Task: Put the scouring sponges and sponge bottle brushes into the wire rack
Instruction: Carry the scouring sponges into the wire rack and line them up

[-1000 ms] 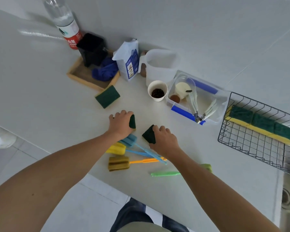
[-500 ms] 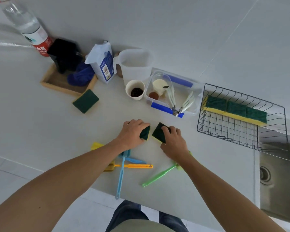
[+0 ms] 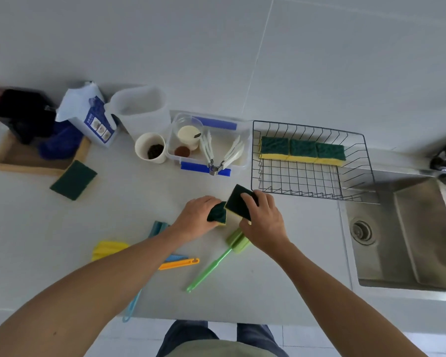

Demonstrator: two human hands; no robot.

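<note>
My right hand (image 3: 264, 222) grips a green-and-yellow scouring sponge (image 3: 236, 202), tilted up off the counter just left of the black wire rack (image 3: 355, 161). My left hand (image 3: 197, 217) grips a second sponge (image 3: 218, 213) beside it, low on the counter. Three sponges (image 3: 303, 150) stand in a row along the rack's back. A further sponge (image 3: 74, 180) lies flat at the left. Sponge bottle brushes lie near the front edge: green (image 3: 216, 261), orange (image 3: 178, 264), yellow (image 3: 108, 249) and blue (image 3: 133, 302), partly hidden under my left arm.
A clear plastic box (image 3: 243, 145) with tongs and a jar, a paper cup (image 3: 150, 149), a white jug (image 3: 139, 106), a blue-and-white bag (image 3: 88, 117) and a wooden tray (image 3: 18, 161) line the back. A steel sink (image 3: 410, 233) lies right of the rack.
Both hands have moved right toward the rack with their sponges. The right hand's sponge has lifted and tilted up. The view has swung right, showing the sink.
</note>
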